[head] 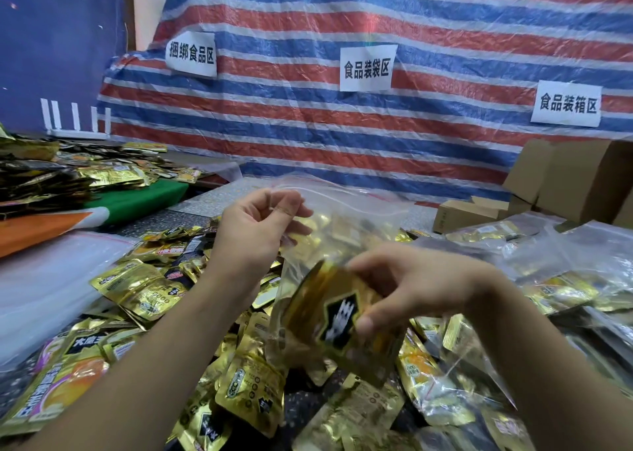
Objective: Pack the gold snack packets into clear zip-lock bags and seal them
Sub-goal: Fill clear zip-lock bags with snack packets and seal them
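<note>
A clear zip-lock bag (pixel 363 217) hangs in front of me above the table, its mouth up and open. My left hand (pixel 260 228) pinches the bag's upper left edge near the zip strip. My right hand (pixel 404 286) grips a small stack of gold snack packets (pixel 335 310) with a black label, seen through the bag's plastic low in the bag. Many loose gold packets (pixel 239 375) lie heaped on the table below both hands.
Filled clear bags of packets (pixel 561 279) lie at the right. Brown cardboard boxes (pixel 568 183) stand at the back right. A dark pile of packets (pixel 68 173) sits at the back left. A sheet of clear plastic (pixel 44 279) lies at the left. A striped tarp with paper signs (pixel 366 68) hangs behind.
</note>
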### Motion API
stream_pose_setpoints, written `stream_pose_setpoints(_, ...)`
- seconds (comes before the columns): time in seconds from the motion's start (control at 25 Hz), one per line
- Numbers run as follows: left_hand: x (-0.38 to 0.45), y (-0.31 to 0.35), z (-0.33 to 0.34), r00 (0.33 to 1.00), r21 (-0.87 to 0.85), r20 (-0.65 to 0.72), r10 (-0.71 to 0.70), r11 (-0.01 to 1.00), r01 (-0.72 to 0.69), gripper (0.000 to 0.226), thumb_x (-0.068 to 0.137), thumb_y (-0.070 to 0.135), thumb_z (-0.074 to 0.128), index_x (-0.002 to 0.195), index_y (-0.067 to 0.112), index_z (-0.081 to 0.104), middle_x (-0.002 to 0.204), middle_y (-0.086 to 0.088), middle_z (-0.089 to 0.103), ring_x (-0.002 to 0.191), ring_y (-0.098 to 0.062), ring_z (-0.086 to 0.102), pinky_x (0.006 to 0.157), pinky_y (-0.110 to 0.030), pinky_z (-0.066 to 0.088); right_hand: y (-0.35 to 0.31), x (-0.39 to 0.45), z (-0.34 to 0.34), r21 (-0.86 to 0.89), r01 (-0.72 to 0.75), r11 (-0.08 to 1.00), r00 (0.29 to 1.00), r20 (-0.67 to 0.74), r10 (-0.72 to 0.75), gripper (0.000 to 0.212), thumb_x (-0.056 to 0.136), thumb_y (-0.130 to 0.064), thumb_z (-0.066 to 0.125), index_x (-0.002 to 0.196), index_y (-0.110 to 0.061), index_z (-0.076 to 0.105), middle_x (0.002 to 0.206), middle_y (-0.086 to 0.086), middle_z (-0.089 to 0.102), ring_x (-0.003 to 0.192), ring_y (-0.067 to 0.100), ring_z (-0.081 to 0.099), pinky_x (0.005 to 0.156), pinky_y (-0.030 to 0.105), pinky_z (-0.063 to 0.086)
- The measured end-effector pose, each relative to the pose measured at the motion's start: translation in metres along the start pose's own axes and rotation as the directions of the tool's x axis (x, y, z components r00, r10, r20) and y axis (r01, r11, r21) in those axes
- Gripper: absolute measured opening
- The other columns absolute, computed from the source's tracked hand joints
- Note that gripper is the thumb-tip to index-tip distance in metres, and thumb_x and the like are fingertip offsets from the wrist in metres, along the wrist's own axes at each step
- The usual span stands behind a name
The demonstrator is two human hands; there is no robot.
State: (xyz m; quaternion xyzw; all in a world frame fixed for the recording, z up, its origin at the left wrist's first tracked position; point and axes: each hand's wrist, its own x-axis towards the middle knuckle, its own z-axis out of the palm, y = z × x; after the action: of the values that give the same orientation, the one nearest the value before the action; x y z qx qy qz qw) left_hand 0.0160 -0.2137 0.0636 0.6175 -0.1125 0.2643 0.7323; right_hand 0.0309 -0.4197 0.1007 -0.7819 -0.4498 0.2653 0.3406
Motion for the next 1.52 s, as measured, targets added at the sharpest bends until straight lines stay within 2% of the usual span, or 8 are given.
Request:
stream_pose_setpoints(0.08,-0.001,-0.003,0.001,1.0,0.025,0.017,-0.007,1.0,0.006,0.03,0.079,0.04,0.063,0.091,0.013,0.068,0.081,0.001,0.075,0.067,-0.01,0.068,0.061,-0.027,0.054,-0.008,-0.011,-0.006,0.221,0.2,0.955,0.978,-0.104,-0.181,0.042,0.076,-0.008,0.079,0.114,0.001,0.064,0.108,0.019,0.071,0.097,0.027,0.069,0.084,0.034,0.057)
stream_pose_setpoints(0.16,-0.002,-0.005,0.002,0.999,0.04,0.042,-0.005,0.999,0.003,0.034,0.078,0.04,0.063,0.094,0.011,0.07,0.082,0.0,0.076,0.069,-0.011,0.068,0.063,-0.028,0.055,-0.014,-0.015,-0.012,0.303,0.421,0.855,0.889,-0.324,-0.323,0.05,0.073,-0.02,0.085,0.114,-0.002,0.064,0.108,0.014,0.071,0.098,0.026,0.069,0.083,0.036,0.058)
stream_pose_setpoints(0.32,-0.004,-0.007,0.004,0.995,0.017,0.094,-0.01,1.0,0.009,0.021,0.078,0.033,0.067,0.087,0.013,0.069,0.078,-0.001,0.075,0.063,-0.011,0.066,0.056,-0.019,0.051,-0.024,-0.017,-0.025,0.163,0.727,0.667,0.538,-0.739,-0.405,0.052,0.076,-0.025,0.082,0.116,-0.003,0.059,0.11,0.01,0.071,0.104,0.024,0.068,0.086,0.041,0.056)
stream_pose_setpoints(0.44,-0.005,-0.007,0.006,0.992,0.018,0.128,0.006,1.0,-0.008,0.022,0.074,0.031,0.069,0.086,0.013,0.068,0.076,0.0,0.074,0.061,-0.01,0.065,0.055,-0.018,0.05,-0.023,-0.018,-0.029,0.055,0.703,0.709,0.412,-0.844,-0.343,0.044,0.073,-0.028,0.082,0.11,-0.01,0.064,0.11,0.007,0.071,0.106,0.025,0.068,0.086,0.044,0.057)
stream_pose_setpoints(0.6,-0.006,-0.007,0.007,0.99,0.007,0.138,0.01,1.0,-0.011,0.025,0.071,0.031,0.071,0.087,0.012,0.068,0.074,0.001,0.074,0.06,-0.009,0.065,0.055,-0.019,0.051,-0.018,-0.015,-0.028,0.005,0.58,0.814,0.42,-0.858,-0.295,0.041,0.075,-0.032,0.081,0.11,-0.014,0.067,0.11,0.005,0.072,0.107,0.027,0.066,0.09,0.051,0.055)
stream_pose_setpoints(0.88,-0.005,-0.007,0.006,0.99,-0.031,0.144,0.008,1.0,-0.004,0.026,0.066,0.031,0.075,0.083,0.012,0.07,0.074,-0.004,0.073,0.06,-0.011,0.065,0.051,-0.019,0.05,-0.016,-0.012,-0.021,0.02,0.493,0.87,0.518,-0.81,-0.275,0.038,0.078,-0.022,0.072,0.114,-0.012,0.065,0.11,0.004,0.074,0.112,0.025,0.067,0.096,0.042,0.055)
stream_pose_setpoints(1.08,-0.005,-0.008,0.005,0.988,-0.032,0.151,0.013,0.999,-0.008,0.026,0.067,0.032,0.075,0.084,0.013,0.07,0.076,-0.004,0.073,0.062,-0.012,0.066,0.052,-0.02,0.051,-0.018,-0.011,-0.016,-0.073,0.357,0.931,0.551,-0.788,-0.273,0.044,0.072,-0.026,0.076,0.114,-0.014,0.067,0.106,-0.001,0.076,0.103,0.015,0.071,0.082,0.025,0.057)
stream_pose_setpoints(1.52,-0.005,-0.008,0.004,0.99,0.02,0.138,0.032,0.999,-0.035,0.035,0.068,0.044,0.072,0.087,0.014,0.07,0.078,-0.001,0.075,0.063,-0.011,0.067,0.055,-0.02,0.051,-0.014,-0.013,-0.012,-0.213,0.129,0.968,0.697,-0.676,-0.242,0.037,0.077,-0.027,0.08,0.113,-0.025,0.07,0.103,-0.009,0.076,0.093,0.01,0.073,0.079,0.024,0.059)
